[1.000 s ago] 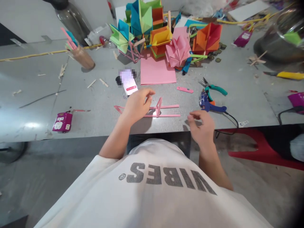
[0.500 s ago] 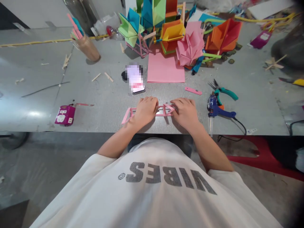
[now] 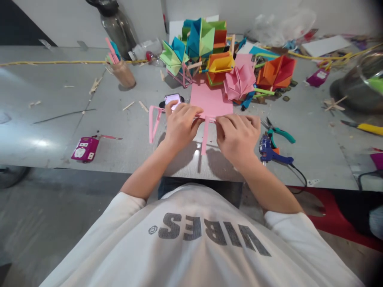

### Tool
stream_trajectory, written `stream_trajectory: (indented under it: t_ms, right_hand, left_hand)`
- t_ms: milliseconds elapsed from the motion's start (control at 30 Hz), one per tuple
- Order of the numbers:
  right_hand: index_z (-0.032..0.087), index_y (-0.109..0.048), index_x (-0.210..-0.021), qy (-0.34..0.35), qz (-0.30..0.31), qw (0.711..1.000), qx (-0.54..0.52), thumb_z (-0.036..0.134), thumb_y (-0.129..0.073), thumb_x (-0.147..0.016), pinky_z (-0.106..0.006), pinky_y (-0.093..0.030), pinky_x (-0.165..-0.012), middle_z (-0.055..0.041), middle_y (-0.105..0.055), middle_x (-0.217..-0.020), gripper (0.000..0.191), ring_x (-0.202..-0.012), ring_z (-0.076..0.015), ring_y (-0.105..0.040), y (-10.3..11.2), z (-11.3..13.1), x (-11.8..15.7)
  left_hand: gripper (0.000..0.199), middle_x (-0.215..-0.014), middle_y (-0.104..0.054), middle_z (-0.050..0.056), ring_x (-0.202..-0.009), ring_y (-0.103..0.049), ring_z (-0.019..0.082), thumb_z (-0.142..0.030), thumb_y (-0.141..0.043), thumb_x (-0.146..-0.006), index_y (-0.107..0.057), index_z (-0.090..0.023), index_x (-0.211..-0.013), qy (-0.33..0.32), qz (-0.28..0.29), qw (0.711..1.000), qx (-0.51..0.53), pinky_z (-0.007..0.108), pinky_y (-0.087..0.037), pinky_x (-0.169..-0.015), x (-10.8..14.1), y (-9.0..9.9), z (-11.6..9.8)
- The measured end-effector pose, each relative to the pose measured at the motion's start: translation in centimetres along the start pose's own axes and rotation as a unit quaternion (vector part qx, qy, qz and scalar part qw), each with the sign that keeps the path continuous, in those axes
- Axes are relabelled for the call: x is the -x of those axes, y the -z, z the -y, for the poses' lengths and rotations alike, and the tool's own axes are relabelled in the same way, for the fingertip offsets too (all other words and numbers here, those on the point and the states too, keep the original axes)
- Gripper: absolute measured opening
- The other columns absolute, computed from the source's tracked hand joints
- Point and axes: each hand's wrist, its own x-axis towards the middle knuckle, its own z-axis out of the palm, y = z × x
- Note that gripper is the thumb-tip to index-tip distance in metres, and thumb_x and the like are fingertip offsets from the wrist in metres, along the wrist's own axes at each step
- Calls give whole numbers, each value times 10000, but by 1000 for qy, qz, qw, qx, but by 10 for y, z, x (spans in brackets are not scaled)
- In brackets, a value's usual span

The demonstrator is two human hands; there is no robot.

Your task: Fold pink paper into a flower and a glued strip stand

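Note:
A frame of thin pink sticks (image 3: 205, 137) is held up over the near part of the grey table. My left hand (image 3: 183, 123) is closed round its middle, and one angled end of the frame sticks out to the left of that hand. Closed on its right part is my right hand (image 3: 237, 135). Between the hands one flat pink stick hangs down toward me, with its shadow on the table. Just beyond my left hand lies a phone (image 3: 172, 98), partly covered by the fingers. Pink paper (image 3: 211, 97) lies flat behind the frame.
Folded paper shapes (image 3: 220, 67) stand at the back centre. Pliers (image 3: 281, 133) and a blue glue gun (image 3: 271, 151) with a cord lie right of my hands. A purple box (image 3: 85, 149) and a stick-filled cup (image 3: 123, 74) are at left. The table (image 3: 143, 159) ends before my shirt.
Both hands have lifted the pink frame off the table and tilted it, so a stick now hangs down between them. The view has tipped upward. The pink strip right of the phone is no longer visible.

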Motion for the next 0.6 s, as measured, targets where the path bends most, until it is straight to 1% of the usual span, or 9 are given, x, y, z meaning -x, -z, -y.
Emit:
stream_trajectory:
  t_ms: [100,133,200,233,267,367,400,467,600]
  right_hand:
    - [311,-828,-1177,-6,-44,999,13,249,-486,-1168,-520,-419,-1031,-71,-865,-1150,348,-987,-275,-732,-6,-3,-11]
    - [311,-828,-1169,-10,-61,998,20,244,-482,-1165,-522,-422,-1030,-71,-861,-1142,352,-984,-276,-729,-9,-5,-13]
    - [309,-827,-1159,-22,-90,995,31,247,-489,-1163,-525,-422,-1034,-74,-855,-1134,343,-980,-277,-724,-14,-8,-15]
    - [309,-826,-1161,-26,-99,994,35,256,-498,-1165,-527,-420,-1034,-75,-853,-1133,332,-976,-277,-722,-16,-9,-15]
    - [308,-826,-1163,-29,-104,993,38,269,-506,-1168,-527,-418,-1032,-74,-852,-1127,323,-969,-275,-719,-17,-9,-14]
    - [305,-826,-1165,-30,-98,994,40,289,-503,-1179,-520,-411,-1015,-71,-854,-1120,324,-965,-272,-713,-21,-7,-10]
    - [302,-825,-1155,-32,-88,995,38,289,-494,-1183,-517,-409,-1005,-73,-853,-1123,333,-973,-274,-709,-22,-7,-10]
    - [295,-821,-1132,-38,-62,997,29,287,-476,-1188,-513,-403,-978,-84,-845,-1133,350,-994,-283,-698,-24,-5,-10]
    - [295,-820,-1170,-27,-15,999,18,317,-466,-1201,-507,-386,-934,-99,-836,-1157,357,-1017,-300,-681,-28,0,-16]
  left_hand:
    - [368,-1249,-760,154,-1321,-661,386,-633,-634,-1113,-714,-274,-1098,21,-116,993,-11,651,-391,-1263,5,-7,3]
    - [382,-1180,-743,147,-1245,-675,372,-641,-623,-1110,-687,-273,-1032,24,-150,988,-4,639,-448,-1197,9,-10,4]
    - [433,-984,-691,95,-989,-674,291,-667,-606,-1110,-635,-272,-937,24,-160,984,76,537,-549,-999,16,-16,3]
    - [455,-922,-673,68,-887,-649,250,-691,-614,-1106,-636,-267,-941,41,-134,978,153,474,-563,-896,18,-19,1]
    - [471,-905,-681,51,-824,-635,214,-714,-640,-1098,-663,-259,-981,73,-74,965,241,420,-563,-822,20,-23,-1]
    - [567,-938,-755,45,-814,-685,164,-786,-802,-995,-729,-227,-1060,195,78,871,444,335,-586,-787,18,-33,-5]
    - [593,-957,-777,50,-844,-714,162,-780,-883,-933,-744,-219,-1066,225,96,842,481,329,-604,-818,17,-36,-5]
    - [617,-981,-808,53,-893,-757,166,-708,-1029,-807,-771,-209,-1063,257,94,803,529,334,-631,-882,13,-42,-2]
    - [568,-1023,-855,59,-935,-814,190,-595,-1111,-734,-827,-214,-1045,272,68,771,572,373,-665,-947,9,-46,13]
